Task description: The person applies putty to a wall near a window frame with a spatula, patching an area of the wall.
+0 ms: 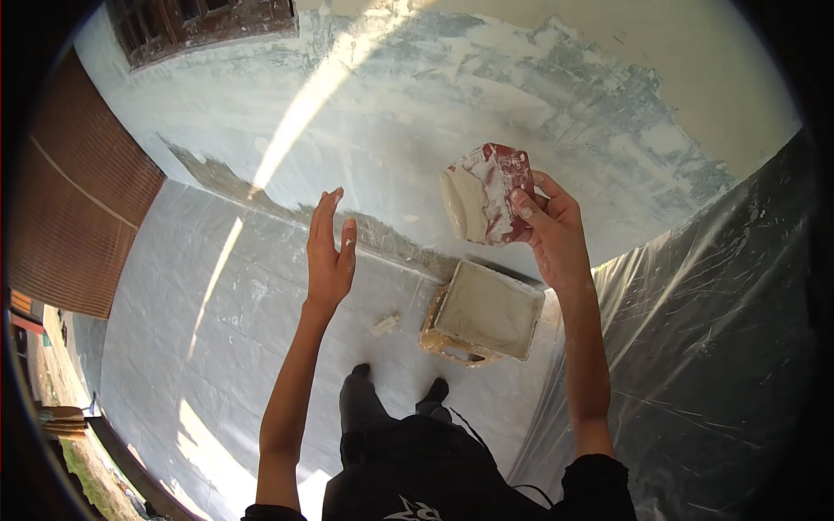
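My right hand (556, 230) is raised in front of the wall, thumb and fingers closed on the edge of a flat, dark-red putty spreader (519, 165). White smears cover its face, and a thick cream roll of putty (453, 206) lies along its left edge. Level with it on the left, my left hand (332, 252) is held up empty, fingers stretched and thumb apart, touching nothing. Below the right hand, a square slab or tray of cream putty (491, 308) rests on a putty-stained stool (434, 334).
A wall (391, 104) with patchy white and grey coating stands ahead, with a brown-framed window (208, 30) at upper left. Plastic sheeting (695, 365) hangs at right. A small pale object (385, 324) lies on the grey tiled floor (261, 295) near my feet. A brown corrugated panel (69, 200) stands left.
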Action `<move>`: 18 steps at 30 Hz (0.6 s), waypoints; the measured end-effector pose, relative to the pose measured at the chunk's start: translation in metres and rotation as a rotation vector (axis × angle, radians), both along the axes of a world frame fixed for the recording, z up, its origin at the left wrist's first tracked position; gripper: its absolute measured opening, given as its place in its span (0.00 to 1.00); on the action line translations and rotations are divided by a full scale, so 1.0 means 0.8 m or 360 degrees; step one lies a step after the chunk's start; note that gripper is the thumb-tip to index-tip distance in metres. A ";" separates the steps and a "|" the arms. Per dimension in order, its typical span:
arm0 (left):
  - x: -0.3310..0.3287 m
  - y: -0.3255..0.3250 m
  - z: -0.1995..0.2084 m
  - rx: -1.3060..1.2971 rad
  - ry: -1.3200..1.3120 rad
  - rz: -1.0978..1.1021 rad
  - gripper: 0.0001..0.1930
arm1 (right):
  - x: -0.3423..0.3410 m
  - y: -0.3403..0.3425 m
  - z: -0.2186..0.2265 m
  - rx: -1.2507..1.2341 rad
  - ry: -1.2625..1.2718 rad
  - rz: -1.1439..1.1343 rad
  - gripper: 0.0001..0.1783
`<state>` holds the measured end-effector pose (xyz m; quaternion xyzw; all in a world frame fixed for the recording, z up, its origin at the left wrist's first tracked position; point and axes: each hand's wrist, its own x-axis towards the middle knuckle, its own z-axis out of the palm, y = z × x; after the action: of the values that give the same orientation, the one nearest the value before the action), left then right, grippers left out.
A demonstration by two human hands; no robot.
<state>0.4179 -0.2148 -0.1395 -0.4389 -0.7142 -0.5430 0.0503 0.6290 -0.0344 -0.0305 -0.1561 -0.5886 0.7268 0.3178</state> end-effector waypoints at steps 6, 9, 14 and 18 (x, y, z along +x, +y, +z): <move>-0.082 -0.019 0.060 0.0197 0.0091 -0.0074 0.22 | -0.061 -0.046 0.050 0.0080 0.0119 -0.0027 0.13; -0.130 -0.016 0.081 0.0276 0.0060 -0.0146 0.22 | -0.101 -0.073 0.072 0.0086 0.0102 -0.0182 0.12; -0.211 -0.009 0.129 0.0295 0.0128 -0.0331 0.22 | -0.161 -0.095 0.107 0.0106 0.0132 -0.0328 0.12; -0.264 0.000 0.162 0.0377 0.0273 -0.0416 0.22 | -0.198 -0.111 0.126 0.0145 0.0164 -0.0412 0.14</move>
<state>0.2070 -0.2150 -0.0096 -0.5635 -0.5754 -0.5857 0.0912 0.4702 -0.1235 0.0703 -0.1786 -0.5790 0.6593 0.4453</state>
